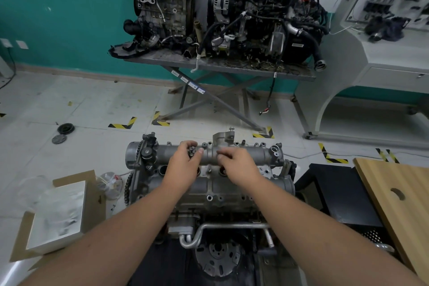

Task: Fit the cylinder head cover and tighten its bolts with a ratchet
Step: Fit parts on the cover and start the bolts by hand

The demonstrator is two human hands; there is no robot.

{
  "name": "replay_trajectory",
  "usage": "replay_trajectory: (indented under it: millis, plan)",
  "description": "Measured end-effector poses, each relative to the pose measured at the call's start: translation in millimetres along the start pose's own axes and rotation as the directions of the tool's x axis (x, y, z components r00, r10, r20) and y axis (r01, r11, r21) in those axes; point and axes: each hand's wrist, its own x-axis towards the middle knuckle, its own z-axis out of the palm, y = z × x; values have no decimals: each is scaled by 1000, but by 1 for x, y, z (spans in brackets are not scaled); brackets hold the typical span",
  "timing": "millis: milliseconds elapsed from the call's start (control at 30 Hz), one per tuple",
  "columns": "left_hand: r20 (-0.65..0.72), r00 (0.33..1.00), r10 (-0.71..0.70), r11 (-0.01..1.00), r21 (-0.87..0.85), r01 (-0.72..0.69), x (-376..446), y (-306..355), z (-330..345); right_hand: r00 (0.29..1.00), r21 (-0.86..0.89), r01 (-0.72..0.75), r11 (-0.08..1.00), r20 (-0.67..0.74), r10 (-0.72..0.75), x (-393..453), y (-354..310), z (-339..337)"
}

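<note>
Fingers of the left hand (184, 165) curl round several bolts (192, 152); the right hand (236, 165) pinches something, perhaps a bolt, over the cylinder head cover (260, 154). A cardboard box (58, 213) sits left.

I see both hands over the cover (232, 158), which sits on the engine (209, 193) below me. My left hand (183, 165) holds a cluster of bolts (192, 152) in curled fingers (200, 151). My right hand (239, 165) rests on the cover's far tube, fingers bent; what they pinch I cannot tell. A box (58, 211) lies left, a wooden board (394, 193) right, and two engines (220, 7) stand on the far bench (232, 67).
</note>
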Motion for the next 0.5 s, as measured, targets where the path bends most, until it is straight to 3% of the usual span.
replay_trajectory:
  millis: [100,200,300,400,500]
  plan:
    - [245,963,-113,961,-218,168,-1,17,1,992,169,-51,984,124,30,-5,-19,-21]
    - [487,863,-132,855,-385,348,-6,43,8,971,226,-85,970,239,29,-15,-32,-44]
    - [618,780,-96,782,-438,444,-12,66,14,956,330,-118,936,294,17,-24,-34,-72]
    - [716,698,-36,739,-451,500,-18,84,25,971,342,-95,935,239,12,-31,-27,-96]
    - [749,663,-9,703,-467,537,-25,97,43,981,362,-78,929,193,7,-36,-19,-113]
